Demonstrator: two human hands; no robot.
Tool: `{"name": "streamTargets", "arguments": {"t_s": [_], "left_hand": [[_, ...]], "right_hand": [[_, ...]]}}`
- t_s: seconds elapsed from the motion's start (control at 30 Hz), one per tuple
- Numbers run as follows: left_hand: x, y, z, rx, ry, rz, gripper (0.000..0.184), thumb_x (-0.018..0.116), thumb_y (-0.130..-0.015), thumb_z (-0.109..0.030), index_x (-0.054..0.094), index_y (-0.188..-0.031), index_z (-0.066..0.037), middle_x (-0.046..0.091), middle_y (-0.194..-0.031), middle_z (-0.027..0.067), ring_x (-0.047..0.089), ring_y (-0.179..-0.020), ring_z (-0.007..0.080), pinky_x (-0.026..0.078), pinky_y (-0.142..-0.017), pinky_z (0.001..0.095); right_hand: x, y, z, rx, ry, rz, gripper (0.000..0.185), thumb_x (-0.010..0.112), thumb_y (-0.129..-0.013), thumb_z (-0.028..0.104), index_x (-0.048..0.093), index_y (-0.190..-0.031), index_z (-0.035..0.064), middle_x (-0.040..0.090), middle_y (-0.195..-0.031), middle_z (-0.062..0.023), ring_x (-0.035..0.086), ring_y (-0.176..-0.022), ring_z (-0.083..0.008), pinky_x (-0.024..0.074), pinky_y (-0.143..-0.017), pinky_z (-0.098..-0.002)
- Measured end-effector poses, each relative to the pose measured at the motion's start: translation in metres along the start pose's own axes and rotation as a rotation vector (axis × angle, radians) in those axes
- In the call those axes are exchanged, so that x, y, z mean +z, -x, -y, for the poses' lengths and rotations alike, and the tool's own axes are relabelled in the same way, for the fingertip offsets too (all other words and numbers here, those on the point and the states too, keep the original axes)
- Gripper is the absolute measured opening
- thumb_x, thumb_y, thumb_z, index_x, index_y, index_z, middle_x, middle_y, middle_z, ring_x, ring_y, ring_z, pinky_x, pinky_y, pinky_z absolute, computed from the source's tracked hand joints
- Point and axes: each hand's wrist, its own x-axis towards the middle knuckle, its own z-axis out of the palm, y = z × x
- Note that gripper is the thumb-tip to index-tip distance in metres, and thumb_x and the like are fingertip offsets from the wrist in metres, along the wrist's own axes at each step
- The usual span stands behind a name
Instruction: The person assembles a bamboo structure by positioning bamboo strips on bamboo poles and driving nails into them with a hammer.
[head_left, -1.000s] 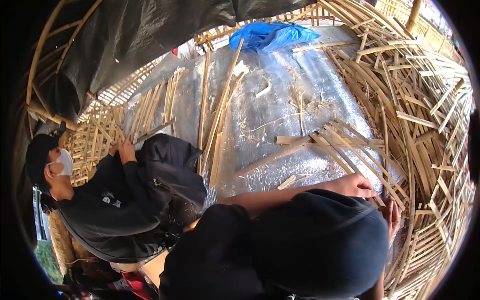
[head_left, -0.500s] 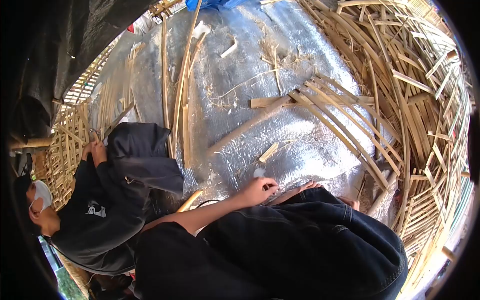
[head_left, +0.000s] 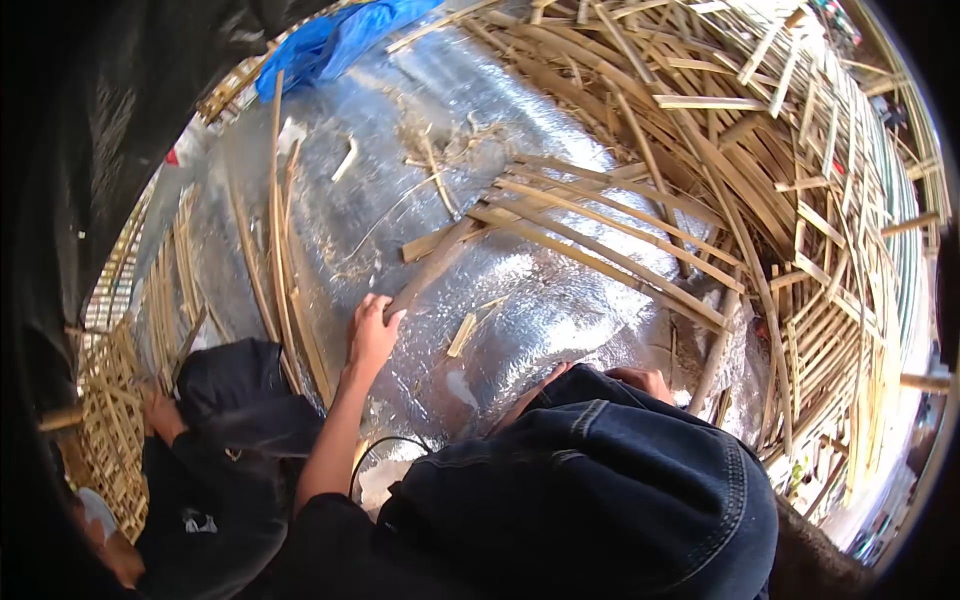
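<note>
Where the pole (head_left: pixel 432 270) lies, silver sheeting (head_left: pixel 570 310) gleams beside bamboo lattice (head_left: pixel 812 350).

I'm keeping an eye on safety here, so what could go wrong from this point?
Three possible risks. The left hand grips the near end of a round pole, and bamboo slats lie at its far end; if they are loose, moving the pole might shift them. That hand is bare, so rough wood could leave a splinter. The pole also lies along a shiny foil-like sheet, which might tear if it is dragged.
</note>
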Motion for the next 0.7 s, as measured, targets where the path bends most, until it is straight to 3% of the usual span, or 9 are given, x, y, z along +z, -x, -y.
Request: {"name": "streamTargets", "arguments": {"t_s": [0.1,0.27,0.4,0.53,0.57,0.6,0.67,0.7], "left_hand": [[-0.012,-0.003,-0.007,0.045,0.086,-0.195,0.029,0.07,-0.09,-0.02,0.062,-0.106,0.003,0.059,-0.107,0.0191,0.058,-0.101,0.0402,0.046,-0.091,0.0465],[-0.042,-0.012,-0.031,0.093,0.084,-0.209,0.025,0.065,-0.096,-0.017,0.06,-0.112,0.001,0.056,-0.112,0.0179,0.058,-0.103,0.0401,0.047,-0.087,0.0468],[-0.03,-0.04,-0.023,0.257,0.004,-0.394,0.023,0.062,-0.098,-0.015,0.058,-0.115,0.001,0.051,-0.117,0.0186,0.059,-0.101,0.0396,0.049,-0.082,0.0466],[-0.016,-0.09,-0.011,0.339,-0.059,-0.326,0.029,0.062,-0.098,-0.013,0.054,-0.122,0.001,0.05,-0.119,0.0203,0.059,-0.101,0.0402,0.049,-0.08,0.0457],[-0.012,-0.104,-0.007,0.292,-0.033,-0.269,0.032,0.065,-0.097,-0.016,0.055,-0.123,-0.001,0.051,-0.125,0.0203,0.057,-0.108,0.041,0.048,-0.089,0.048],[-0.002,-0.112,-0.006,0.312,-0.03,-0.267,0.032,0.065,-0.097,-0.016,0.055,-0.123,-0.001,0.051,-0.125,0.0203,0.057,-0.108,0.041,0.048,-0.089,0.048],[0.008,-0.121,-0.017,0.369,-0.221,-0.54,0.039,0.069,-0.095,-0.021,0.055,-0.127,-0.003,0.05,-0.134,0.0197,0.053,-0.118,0.0419,0.042,-0.101,0.0527],[0.015,-0.121,-0.022,0.382,-0.246,-0.53,0.049,0.069,-0.094,-0.028,0.053,-0.133,-0.004,0.051,-0.137,0.0206,0.049,-0.125,0.0427,0.035,-0.109,0.0555]], "right_hand": [[-0.008,-0.001,0.017,0.008,-0.002,-0.022,0.024,0.069,-0.086,0.019,0.074,-0.105,0.0042,0.072,-0.085,-0.0143,0.07,-0.074,-0.0246,0.0553,-0.071,-0.0363],[-0.021,-0.004,0.034,-0.008,0.073,-0.085,0.018,0.071,-0.091,0.019,0.075,-0.104,0.0066,0.074,-0.088,-0.0159,0.072,-0.072,-0.0269,0.0559,-0.066,-0.0368],[-0.032,-0.006,0.038,-0.05,0.158,-0.193,0.014,0.068,-0.093,0.017,0.074,-0.1,0.007,0.073,-0.084,-0.0147,0.072,-0.071,-0.027,0.0565,-0.066,-0.0373],[-0.048,-0.005,0.032,-0.068,0.21,-0.256,0.013,0.068,-0.093,0.017,0.074,-0.1,0.0078,0.073,-0.085,-0.0136,0.072,-0.071,-0.0264,0.0565,-0.066,-0.0372],[-0.051,-0.006,0.028,-0.079,0.223,-0.277,0.014,0.067,-0.092,0.017,0.074,-0.101,0.0087,0.073,-0.084,-0.0135,0.072,-0.071,-0.0269,0.0565,-0.067,-0.0378],[-0.053,-0.006,0.026,-0.072,0.22,-0.297,0.014,0.067,-0.092,0.017,0.074,-0.101,0.0087,0.073,-0.084,-0.0135,0.072,-0.071,-0.0269,0.0565,-0.067,-0.0378],[-0.056,-0.006,0.021,-0.06,0.304,-0.352,0.014,0.067,-0.092,0.018,0.074,-0.101,0.0091,0.072,-0.083,-0.0132,0.072,-0.072,-0.0281,0.0565,-0.067,-0.0384],[-0.054,-0.007,0.011,-0.08,0.324,-0.372,0.014,0.066,-0.091,0.017,0.073,-0.1,0.0092,0.072,-0.083,-0.0125,0.071,-0.072,-0.0295,0.0566,-0.066,-0.0388]]}}
